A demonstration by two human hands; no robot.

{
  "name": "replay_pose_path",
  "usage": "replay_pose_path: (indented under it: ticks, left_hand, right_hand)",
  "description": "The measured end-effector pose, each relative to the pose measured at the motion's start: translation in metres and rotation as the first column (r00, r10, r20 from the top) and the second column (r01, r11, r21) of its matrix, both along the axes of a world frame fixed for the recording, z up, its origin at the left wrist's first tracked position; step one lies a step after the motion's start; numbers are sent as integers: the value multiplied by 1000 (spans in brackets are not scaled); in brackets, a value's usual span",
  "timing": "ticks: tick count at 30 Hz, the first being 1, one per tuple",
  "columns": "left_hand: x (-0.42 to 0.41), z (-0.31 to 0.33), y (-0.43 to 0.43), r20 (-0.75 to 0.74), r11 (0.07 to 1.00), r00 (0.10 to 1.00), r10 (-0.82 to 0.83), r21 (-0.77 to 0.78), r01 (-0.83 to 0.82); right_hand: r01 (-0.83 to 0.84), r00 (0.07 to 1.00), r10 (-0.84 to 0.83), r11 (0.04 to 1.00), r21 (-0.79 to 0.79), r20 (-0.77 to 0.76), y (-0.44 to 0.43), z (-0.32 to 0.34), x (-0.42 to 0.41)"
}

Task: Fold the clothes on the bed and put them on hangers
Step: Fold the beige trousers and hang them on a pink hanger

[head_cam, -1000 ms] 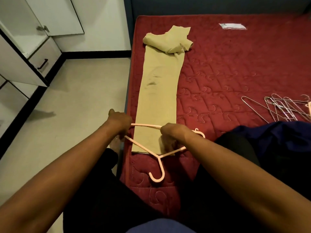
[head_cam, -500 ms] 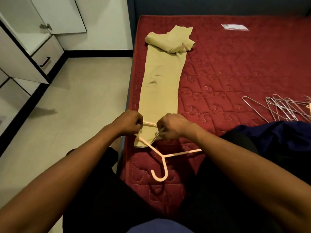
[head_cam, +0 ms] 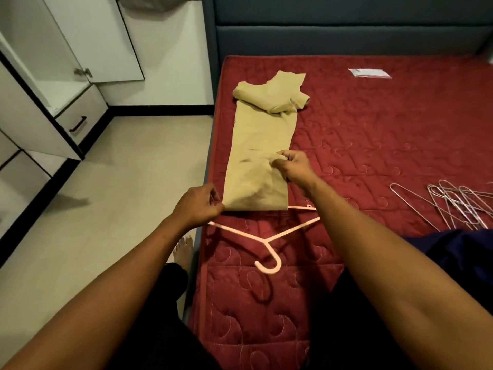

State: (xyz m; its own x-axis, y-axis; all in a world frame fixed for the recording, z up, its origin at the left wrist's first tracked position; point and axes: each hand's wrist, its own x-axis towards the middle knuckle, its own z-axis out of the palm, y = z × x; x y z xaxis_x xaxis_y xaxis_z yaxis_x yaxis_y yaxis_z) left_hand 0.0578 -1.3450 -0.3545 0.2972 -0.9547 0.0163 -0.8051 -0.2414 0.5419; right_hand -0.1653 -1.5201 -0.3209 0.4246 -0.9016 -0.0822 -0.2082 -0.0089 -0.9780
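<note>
A long tan garment (head_cam: 260,145) lies folded in a narrow strip along the left side of the red mattress (head_cam: 373,134), its far end bunched. Its near end is folded over the bar of a pink hanger (head_cam: 266,239), whose hook points toward me. My left hand (head_cam: 198,205) pinches the left corner of that fold at the hanger bar. My right hand (head_cam: 292,166) pinches the doubled-back cloth farther up, on the strip's right side.
Several wire hangers (head_cam: 453,204) lie on the mattress at the right. A dark blue garment (head_cam: 464,252) sits near my right arm. A small packet (head_cam: 369,73) lies at the far side. White cabinets (head_cam: 53,102) and bare floor are to the left.
The garment's near end has been passed round the hanger bar and drawn away from me up the strip. My right hand moved forward with it; my left hand stayed at the bar's left end.
</note>
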Motion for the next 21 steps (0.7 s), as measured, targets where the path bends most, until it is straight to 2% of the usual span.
replay_pose_path:
  ticks: [1, 3, 5, 6, 7, 9, 10, 11, 13, 15, 16, 18, 21]
  left_hand:
    - [2, -1, -11, 26, 999, 999, 39, -17, -39]
    - [6, -2, -34, -4, 995, 995, 98, -15, -98]
    - [7, 1, -57, -154, 994, 982, 105, 27, -102]
    - [8, 4, -70, -277, 996, 957, 90, 53, -78]
    - [8, 8, -83, -433, 996, 898, 79, 72, -53]
    - [10, 13, -110, -733, 993, 672, 111, 106, -48]
    - [12, 13, -122, -809, 991, 573, 132, 104, -82]
    - [14, 11, -138, -830, 987, 537, 151, 92, -135]
    - [18, 3, -169, -807, 972, 560, 187, 69, -226]
    - [21, -7, -199, -778, 963, 590, 216, 69, -262]
    - [26, -13, -217, -777, 959, 588, 226, 73, -273]
    - [37, -25, -252, -774, 957, 589, 234, 78, -278]
    - [57, -32, -311, -717, 952, 658, 232, 29, -305]
  right_hand:
    - [-28, 998, 27, 1000, 13, 53, -5, 3, 2]
    - [-124, 990, 125, 992, -15, 58, -19, 8, 6]
    - [-233, 972, 234, 972, -43, 30, -36, 15, 9]
    - [-264, 964, 266, 964, -42, 32, -47, 19, 11]
    - [-270, 961, 272, 962, -41, 45, -58, 21, 15]
    - [-175, 982, 179, 982, -67, 56, -80, 20, 24]
    - [-82, 995, 86, 993, -87, 49, -88, 14, 29]
    - [19, 999, -16, 996, -92, 35, -100, 5, 34]
    - [186, 983, -185, 983, 13, -15, -121, -19, 43]
    - [242, 969, -232, 958, 156, -79, -140, -45, 48]
    - [246, 967, -228, 953, 177, -117, -153, -54, 50]
    - [251, 959, -224, 955, 156, -174, -184, -66, 55]
    - [222, 967, -203, 968, 116, -151, -234, -61, 66]
